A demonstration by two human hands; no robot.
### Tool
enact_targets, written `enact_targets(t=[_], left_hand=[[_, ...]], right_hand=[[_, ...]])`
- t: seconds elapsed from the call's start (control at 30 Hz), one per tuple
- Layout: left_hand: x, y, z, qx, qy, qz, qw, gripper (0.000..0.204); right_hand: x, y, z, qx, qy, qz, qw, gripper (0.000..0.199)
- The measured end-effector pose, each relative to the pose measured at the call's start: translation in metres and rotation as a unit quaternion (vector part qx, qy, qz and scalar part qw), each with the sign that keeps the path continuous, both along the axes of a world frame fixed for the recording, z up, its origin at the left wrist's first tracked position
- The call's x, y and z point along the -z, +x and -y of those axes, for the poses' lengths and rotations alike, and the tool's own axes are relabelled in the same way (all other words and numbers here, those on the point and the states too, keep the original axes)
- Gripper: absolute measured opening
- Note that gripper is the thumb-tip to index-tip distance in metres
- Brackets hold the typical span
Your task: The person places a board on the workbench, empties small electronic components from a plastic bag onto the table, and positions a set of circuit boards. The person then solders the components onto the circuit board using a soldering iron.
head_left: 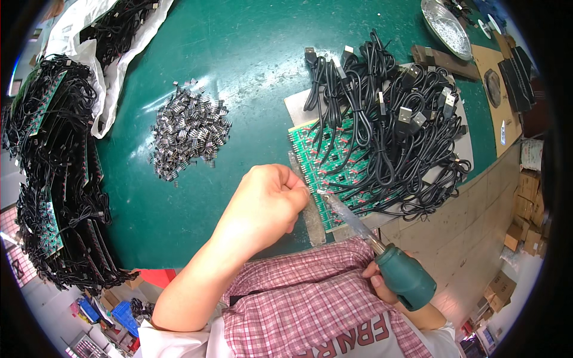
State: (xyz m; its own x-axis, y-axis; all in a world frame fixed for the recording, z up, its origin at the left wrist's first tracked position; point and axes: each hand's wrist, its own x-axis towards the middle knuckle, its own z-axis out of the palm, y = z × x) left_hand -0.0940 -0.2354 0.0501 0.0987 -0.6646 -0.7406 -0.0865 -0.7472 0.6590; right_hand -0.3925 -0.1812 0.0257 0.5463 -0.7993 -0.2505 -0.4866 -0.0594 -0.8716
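Observation:
A green circuit board panel (335, 156) lies on the table in front of me, with small red and black parts on it and pin pieces along its left edge. Black USB cables (385, 137) run from it in tied bundles. My left hand (271, 197) is pinched at the panel's left edge; whatever its fingertips hold is too small or hidden to name. Wrapped round the green handle of a soldering iron (407, 277), my right hand (380, 285) sits low at the right. The iron's tip is at the panel's left edge, close to my left fingertips.
A heap of small black-and-silver connectors (190, 131) lies left of centre on the green table (250, 71). Cabled boards (57, 173) are stacked along the left edge. Flat metal strip (310, 218) beside the panel; wooden block (444, 61) and metal dish (446, 30) far right.

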Motion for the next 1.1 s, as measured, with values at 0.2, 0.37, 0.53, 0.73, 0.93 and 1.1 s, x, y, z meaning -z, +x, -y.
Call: enact_targets(t=[0.2, 0.37, 0.53, 0.73, 0.93, 1.1], left_hand=[[0.001, 0.000, -0.002, -0.007, -0.004, -0.007, 1.000, 0.015], [0.003, 0.000, -0.003, -0.008, -0.004, -0.006, 1.000, 0.015], [-0.003, 0.003, -0.008, -0.006, -0.008, -0.020, 1.000, 0.017], [-0.006, 0.064, 0.009, 0.008, -0.280, 0.534, 0.798, 0.010], [0.008, 0.073, 0.025, 0.244, -0.271, 0.658, 0.659, 0.012], [0.004, 0.075, 0.022, 0.208, -0.315, 0.624, 0.684, 0.008]], right_hand=[[0.000, 0.000, 0.005, -0.068, -0.111, -0.069, 0.989, 0.013], [0.007, -0.008, -0.002, -0.076, -0.099, -0.079, 0.989, 0.024], [0.015, -0.005, -0.012, 0.090, 0.043, 0.059, 0.993, 0.014], [0.010, -0.001, -0.003, 0.048, 0.068, 0.011, 0.996, 0.013], [0.008, 0.008, -0.001, 0.052, 0.000, 0.001, 0.999, 0.012], [-0.003, 0.013, 0.005, 0.014, 0.007, -0.010, 1.000, 0.016]])
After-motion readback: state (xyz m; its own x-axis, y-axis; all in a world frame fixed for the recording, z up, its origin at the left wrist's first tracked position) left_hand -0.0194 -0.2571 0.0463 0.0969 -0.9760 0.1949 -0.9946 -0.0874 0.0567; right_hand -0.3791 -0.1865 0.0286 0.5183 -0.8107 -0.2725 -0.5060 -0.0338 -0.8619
